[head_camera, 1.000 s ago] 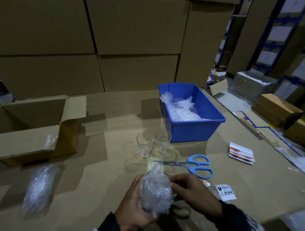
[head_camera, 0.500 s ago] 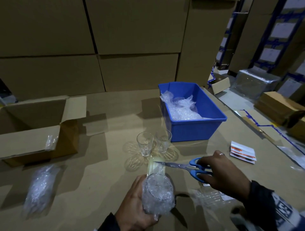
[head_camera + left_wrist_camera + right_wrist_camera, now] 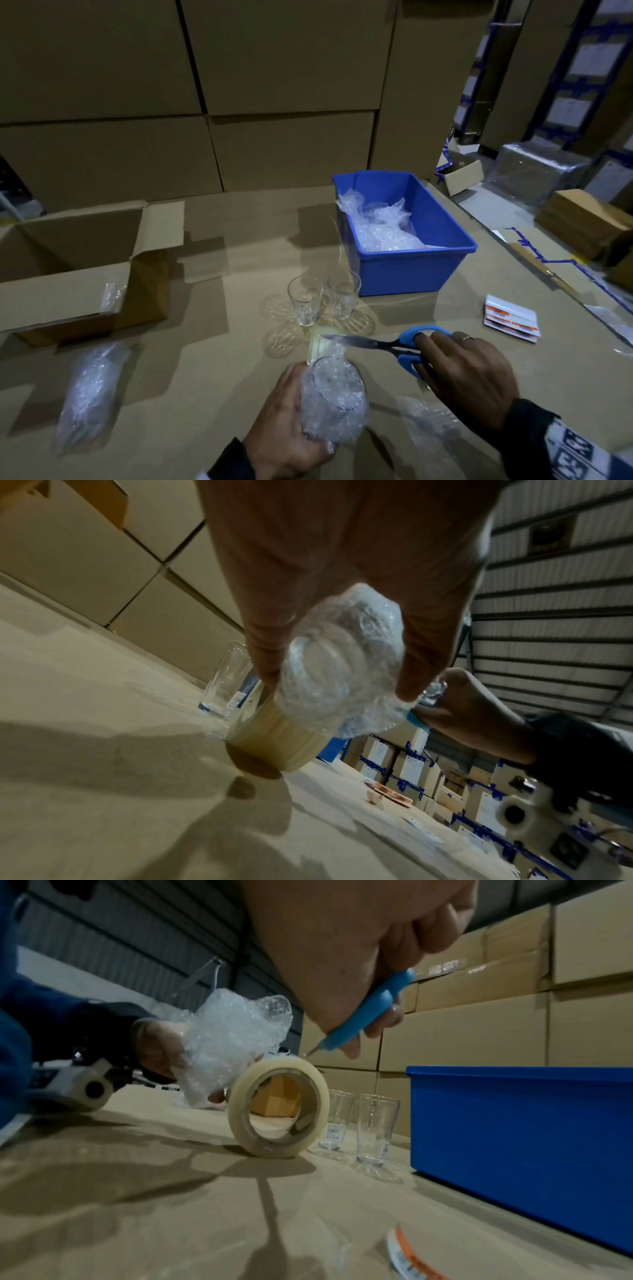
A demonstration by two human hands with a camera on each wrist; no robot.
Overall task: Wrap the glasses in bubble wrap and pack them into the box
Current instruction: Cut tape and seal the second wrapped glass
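Observation:
My left hand grips a glass wrapped in bubble wrap just above the table, close to me. A roll of clear tape stands on edge right beyond it. My right hand holds the blue-handled scissors, their blade tip pointing left over the tape roll. Two bare glasses stand upright behind the tape. The open cardboard box sits at the left.
A blue bin holding bubble wrap stands behind the glasses at right. Another wrapped bundle lies at the near left. A loose bubble-wrap piece lies under my right wrist. Label stickers lie at right. Stacked cartons wall off the back.
My right hand left the wrapped glass, reached right, and took the scissors off the table; now it holds them with the blade over the tape roll. The left hand kept its hold.

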